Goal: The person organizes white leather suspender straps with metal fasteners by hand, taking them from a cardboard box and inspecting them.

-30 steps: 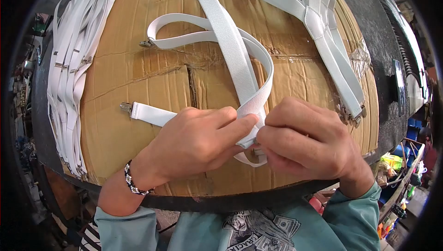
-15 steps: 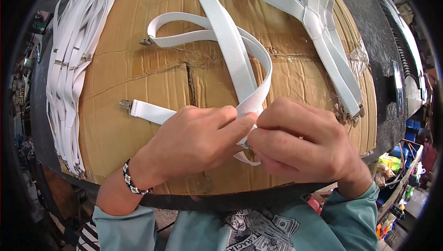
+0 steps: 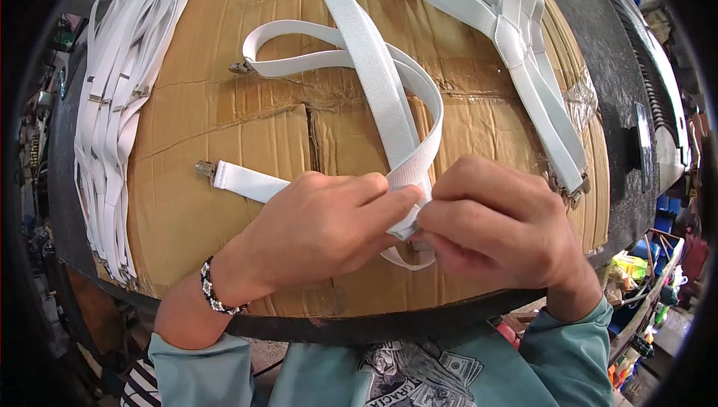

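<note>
At the near edge of the cardboard, I have both hands pinched together on one white elastic suspender strap. My left hand grips the strap with thumb and forefinger where it folds back on itself, and my right hand is closed on the same fold, fingers curled over what looks like a small metal fitting; the fitting itself is mostly hidden, so I cannot tell how it sits. A short loop of strap hangs out just below the fingers.

From there the strap runs up the cardboard sheet in a long loop. One tail ends in a metal clip lying left of my left hand, another clip lies farther up.

I judge this strap to be mid-assembly: both clips seem fitted, and the work at the fold is not finished. On the right lies a bundle of joined suspenders with clips at its lower end, which I take for finished pieces. Along the left edge lies a thick pile of loose white straps, seemingly still waiting.

No container stands on the work surface. Below the table at the right, an open crate holds colourful odds and ends that I cannot make out.
</note>
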`<control>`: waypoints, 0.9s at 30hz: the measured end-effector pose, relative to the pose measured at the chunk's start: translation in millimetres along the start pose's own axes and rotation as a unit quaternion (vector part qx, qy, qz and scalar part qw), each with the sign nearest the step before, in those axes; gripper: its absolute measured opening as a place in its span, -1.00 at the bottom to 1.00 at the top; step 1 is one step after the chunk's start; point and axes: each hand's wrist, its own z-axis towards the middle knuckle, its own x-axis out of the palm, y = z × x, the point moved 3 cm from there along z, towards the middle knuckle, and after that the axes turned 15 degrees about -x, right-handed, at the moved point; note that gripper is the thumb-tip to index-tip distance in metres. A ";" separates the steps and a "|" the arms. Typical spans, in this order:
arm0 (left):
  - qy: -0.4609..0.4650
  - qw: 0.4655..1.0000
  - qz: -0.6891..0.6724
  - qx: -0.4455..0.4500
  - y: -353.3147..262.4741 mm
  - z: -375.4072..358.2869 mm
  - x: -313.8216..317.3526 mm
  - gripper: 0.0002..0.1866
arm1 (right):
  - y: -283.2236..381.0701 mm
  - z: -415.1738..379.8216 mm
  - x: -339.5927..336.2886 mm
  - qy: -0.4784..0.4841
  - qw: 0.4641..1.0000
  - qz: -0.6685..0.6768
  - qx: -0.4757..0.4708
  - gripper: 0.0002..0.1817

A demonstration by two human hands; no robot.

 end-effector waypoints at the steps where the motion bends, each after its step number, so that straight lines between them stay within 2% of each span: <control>1: -0.005 1.000 -0.006 0.002 -0.6 0.6 -0.8 -0.46 | -1.1 -2.4 -2.5 0.013 1.000 -0.007 0.003 -0.69; 4: -0.003 1.000 -0.002 0.002 -1.3 1.7 -1.2 -0.47 | -5.8 -3.7 -7.1 0.025 0.999 -0.020 0.005 -0.68; 7: -0.009 0.998 -0.058 -0.014 3.1 0.9 0.1 -0.48 | -11.1 -8.7 -7.7 0.022 0.999 -0.025 0.031 -0.68; 13: -0.013 1.000 -0.019 0.003 -0.1 0.9 -2.1 -0.49 | -1.2 3.8 -4.4 -0.022 0.999 0.010 0.024 -0.69; 19: 0.006 1.000 0.018 0.020 -0.1 1.4 -2.1 -0.49 | -2.1 -3.8 -3.9 0.032 0.999 -0.009 -0.017 -0.67; 22: 0.002 0.997 -0.069 -0.018 3.2 2.7 -4.0 -0.52 | -13.9 -14.3 -8.8 0.069 0.997 -0.033 -0.003 -0.67; 27: -0.007 0.999 -0.049 -0.015 1.2 2.1 -3.6 -0.53 | -8.9 -7.8 -10.6 -0.025 0.999 -0.002 0.021 -0.72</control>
